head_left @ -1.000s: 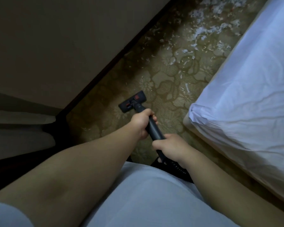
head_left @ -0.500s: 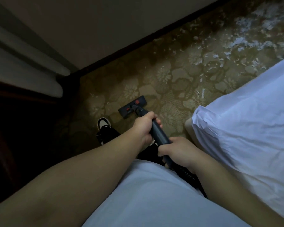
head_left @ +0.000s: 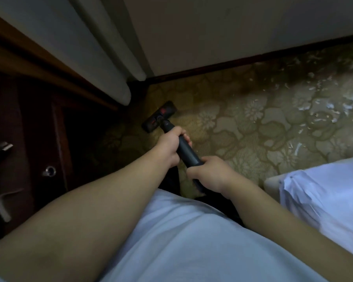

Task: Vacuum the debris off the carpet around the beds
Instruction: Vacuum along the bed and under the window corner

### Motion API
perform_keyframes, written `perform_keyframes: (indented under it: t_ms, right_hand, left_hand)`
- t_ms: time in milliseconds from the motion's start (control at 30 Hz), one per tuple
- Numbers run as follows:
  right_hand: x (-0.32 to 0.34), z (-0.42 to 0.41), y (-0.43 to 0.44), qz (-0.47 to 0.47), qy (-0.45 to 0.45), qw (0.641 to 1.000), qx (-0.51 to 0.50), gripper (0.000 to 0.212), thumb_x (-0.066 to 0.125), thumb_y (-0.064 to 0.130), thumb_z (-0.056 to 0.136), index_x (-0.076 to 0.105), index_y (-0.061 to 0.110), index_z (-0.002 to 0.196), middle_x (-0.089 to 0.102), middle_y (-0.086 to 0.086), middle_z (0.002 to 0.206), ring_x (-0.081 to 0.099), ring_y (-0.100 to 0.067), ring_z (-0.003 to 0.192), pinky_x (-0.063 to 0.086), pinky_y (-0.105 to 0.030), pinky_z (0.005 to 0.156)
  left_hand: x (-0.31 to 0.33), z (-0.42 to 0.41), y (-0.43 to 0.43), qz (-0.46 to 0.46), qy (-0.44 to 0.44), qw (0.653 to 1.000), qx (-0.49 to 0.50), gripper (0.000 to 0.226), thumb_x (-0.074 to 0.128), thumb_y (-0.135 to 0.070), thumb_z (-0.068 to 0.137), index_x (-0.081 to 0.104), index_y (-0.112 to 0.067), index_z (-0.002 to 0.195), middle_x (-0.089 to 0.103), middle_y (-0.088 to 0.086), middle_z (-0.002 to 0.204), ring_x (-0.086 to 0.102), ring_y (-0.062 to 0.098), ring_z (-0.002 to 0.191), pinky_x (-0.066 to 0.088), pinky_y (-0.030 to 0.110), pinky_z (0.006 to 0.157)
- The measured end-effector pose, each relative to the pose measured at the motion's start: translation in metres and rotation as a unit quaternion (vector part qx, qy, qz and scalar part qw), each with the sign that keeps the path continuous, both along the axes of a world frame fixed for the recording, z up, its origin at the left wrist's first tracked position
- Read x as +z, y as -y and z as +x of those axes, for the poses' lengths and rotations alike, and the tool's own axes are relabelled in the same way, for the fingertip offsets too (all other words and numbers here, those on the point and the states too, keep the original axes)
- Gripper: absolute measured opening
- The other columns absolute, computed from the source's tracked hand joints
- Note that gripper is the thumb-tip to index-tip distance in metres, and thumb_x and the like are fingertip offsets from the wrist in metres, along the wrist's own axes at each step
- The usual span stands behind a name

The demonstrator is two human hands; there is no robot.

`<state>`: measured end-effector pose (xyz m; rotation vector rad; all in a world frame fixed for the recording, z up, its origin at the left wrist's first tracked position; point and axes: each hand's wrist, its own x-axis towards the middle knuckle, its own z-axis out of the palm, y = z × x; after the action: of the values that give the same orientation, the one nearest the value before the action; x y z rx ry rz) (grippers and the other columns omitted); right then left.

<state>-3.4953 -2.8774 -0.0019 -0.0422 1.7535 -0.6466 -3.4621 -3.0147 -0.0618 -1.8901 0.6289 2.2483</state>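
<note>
A: In the head view, where is the vacuum?

B: Its flat black head [head_left: 159, 117] lies on the carpet [head_left: 243, 127], a little left of the frame's centre and close to the corner of the room. It has small red marks on top. The dark tube [head_left: 187, 150] runs from it down and right, toward the person.

A: And how do the hands hold it?

B: The left hand [head_left: 169, 146] is wrapped round the upper part of the tube, with the fingertips showing on its far side. The right hand [head_left: 209, 174] is closed round the tube lower down, just below the left one. Both forearms come in from the bottom of the frame, over a light shirt [head_left: 181, 241].

A: Where is the debris?

B: The white bits [head_left: 334, 102] are scattered on the carpet at the upper right, well apart from the vacuum head. The carpet near the head looks mostly free of them.

A: What else is around?

B: The white bed corner [head_left: 324, 200] sits at the lower right. A pale wall [head_left: 212, 33] with a dark baseboard [head_left: 202, 71] crosses the top. A light curtain [head_left: 94, 49] hangs at the upper left, and a dark wooden cabinet [head_left: 29, 143] with a round metal knob [head_left: 49, 171] fills the left edge.
</note>
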Motion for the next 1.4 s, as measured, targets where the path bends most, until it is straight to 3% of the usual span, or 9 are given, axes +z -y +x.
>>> perform_keyframes:
  t_ms: [233,500,700,833,1000,1167,1233,1400]
  right_hand:
    - [-0.007,-0.008,0.089,-0.017,0.028,0.999,0.0,0.012,0.075,0.017,0.077,0.067,0.01,0.081,0.062,-0.003,0.051,0.058,-0.019,0.043,0.045,-0.027,0.049]
    - [-0.014,-0.004,0.085,-0.015,0.068,0.997,0.027,0.016,0.074,0.018,0.077,0.067,0.008,0.087,0.065,-0.007,0.058,0.059,-0.021,0.045,0.046,-0.025,0.047]
    - [-0.035,0.019,0.015,-0.001,0.134,0.989,0.057,0.021,0.072,0.018,0.07,0.066,0.005,0.087,0.063,-0.01,0.056,0.06,-0.027,0.056,0.049,-0.032,0.054]
    - [-0.037,0.008,-0.072,0.023,0.139,0.987,0.076,0.021,0.072,0.016,0.074,0.07,0.002,0.089,0.063,-0.014,0.06,0.058,-0.027,0.051,0.048,-0.034,0.057]
    - [-0.022,-0.002,-0.175,0.053,0.145,0.984,0.086,0.023,0.074,0.019,0.074,0.068,0.003,0.088,0.067,-0.017,0.071,0.064,-0.033,0.068,0.05,-0.038,0.066]
    - [-0.005,-0.004,-0.246,0.089,0.177,0.98,0.031,0.026,0.073,0.018,0.08,0.069,-0.001,0.097,0.066,-0.017,0.074,0.064,-0.028,0.061,0.052,-0.029,0.057]
    - [-0.001,0.0,-0.263,0.1,0.179,0.979,0.009,0.032,0.074,0.017,0.078,0.067,-0.004,0.102,0.066,-0.02,0.077,0.063,-0.029,0.059,0.053,-0.031,0.057]
    - [0.004,0.021,-0.285,0.093,0.172,0.981,-0.001,0.026,0.072,0.015,0.08,0.065,-0.003,0.097,0.064,-0.019,0.073,0.062,-0.028,0.055,0.051,-0.032,0.055]
  left_hand:
    - [-0.005,-0.005,0.091,-0.024,0.026,0.999,-0.011,0.011,0.065,-0.019,0.091,0.061,-0.011,0.086,0.058,0.0,0.061,0.06,0.017,0.062,0.057,0.029,0.06]
    - [-0.01,0.011,0.085,-0.026,0.042,0.999,0.011,0.01,0.067,-0.019,0.091,0.065,-0.01,0.094,0.06,0.001,0.064,0.061,0.015,0.062,0.056,0.03,0.06]
    - [-0.022,0.037,0.006,-0.038,0.067,0.996,0.048,0.01,0.064,-0.017,0.093,0.063,-0.009,0.098,0.057,0.001,0.068,0.056,0.014,0.063,0.052,0.031,0.063]
    - [-0.023,0.034,-0.084,-0.031,0.075,0.994,0.07,0.007,0.062,-0.015,0.093,0.063,-0.008,0.095,0.056,0.001,0.064,0.055,0.013,0.059,0.053,0.03,0.063]
    - [-0.016,0.028,-0.19,-0.007,0.071,0.996,0.054,0.009,0.06,-0.013,0.092,0.06,-0.009,0.084,0.054,0.001,0.059,0.053,0.015,0.057,0.052,0.031,0.061]
    - [0.001,0.02,-0.257,0.027,0.061,0.997,0.025,0.013,0.058,-0.012,0.092,0.055,-0.01,0.08,0.051,0.001,0.062,0.051,0.015,0.059,0.051,0.029,0.062]
    - [0.007,0.021,-0.274,0.037,0.059,0.997,0.016,0.015,0.057,-0.011,0.092,0.054,-0.009,0.078,0.051,0.001,0.061,0.05,0.015,0.058,0.05,0.029,0.06]
    - [0.014,0.04,-0.296,0.037,0.054,0.998,0.017,0.019,0.055,-0.01,0.095,0.053,-0.009,0.076,0.049,0.002,0.06,0.048,0.015,0.057,0.049,0.029,0.06]
